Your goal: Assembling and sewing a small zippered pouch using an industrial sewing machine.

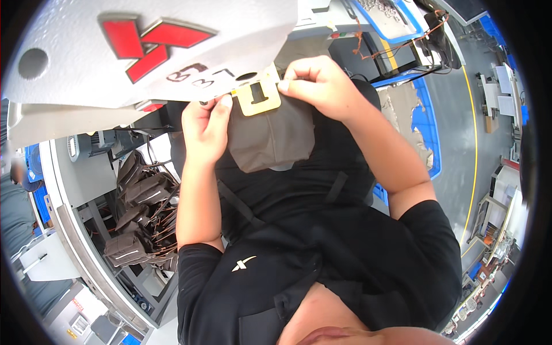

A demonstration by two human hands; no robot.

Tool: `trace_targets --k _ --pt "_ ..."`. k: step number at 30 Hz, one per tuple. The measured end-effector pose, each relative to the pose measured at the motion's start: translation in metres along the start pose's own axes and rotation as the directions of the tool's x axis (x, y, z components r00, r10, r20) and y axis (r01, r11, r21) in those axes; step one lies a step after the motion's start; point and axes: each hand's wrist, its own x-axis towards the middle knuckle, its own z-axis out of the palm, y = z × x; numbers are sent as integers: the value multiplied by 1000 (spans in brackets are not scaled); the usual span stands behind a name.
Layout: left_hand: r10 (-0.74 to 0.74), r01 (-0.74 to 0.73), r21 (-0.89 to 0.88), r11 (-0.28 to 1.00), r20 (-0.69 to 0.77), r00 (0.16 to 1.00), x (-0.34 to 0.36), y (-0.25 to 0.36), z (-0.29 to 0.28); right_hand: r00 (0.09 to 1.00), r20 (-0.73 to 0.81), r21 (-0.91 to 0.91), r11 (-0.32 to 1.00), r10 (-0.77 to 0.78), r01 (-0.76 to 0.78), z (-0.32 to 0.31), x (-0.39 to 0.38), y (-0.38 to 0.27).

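Observation:
A dark grey-brown fabric piece [273, 138], shaped like a pouch, hangs at the front edge of the white machine head [241, 34]. At its top lies a yellow plate [261, 108] with a dark slot in it. My left hand [206, 129] is closed in a pinch at the left upper edge of the fabric, beside the plate. On the other side, my right hand [322, 86] pinches the upper right edge with thumb and forefinger. The machine head hides what lies beyond the plate and part of my left fingertips.
Several dark pouches with orange-brown cords [144, 213] are heaped at the left below the table. A motor [92, 144] sits under the machine. At the right stand a blue crate [425, 115] with fabric pieces and a blue tray [414, 29] of metal parts.

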Motion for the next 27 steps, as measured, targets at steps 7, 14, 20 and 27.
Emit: trace_targets --k 7,14,20,27 --pt "177 -170 117 978 -50 983 25 -20 -10 997 9 -21 997 -74 74 -7 27 12" --pt "232 -208 228 951 -84 969 22 -34 -16 997 47 49 997 -58 56 -6 28 6" --pt "190 -159 285 945 -83 978 21 -36 -13 996 35 175 981 -87 80 -7 31 13" --pt "265 -229 579 783 23 964 17 -80 -28 991 72 277 956 -116 92 -3 31 15"
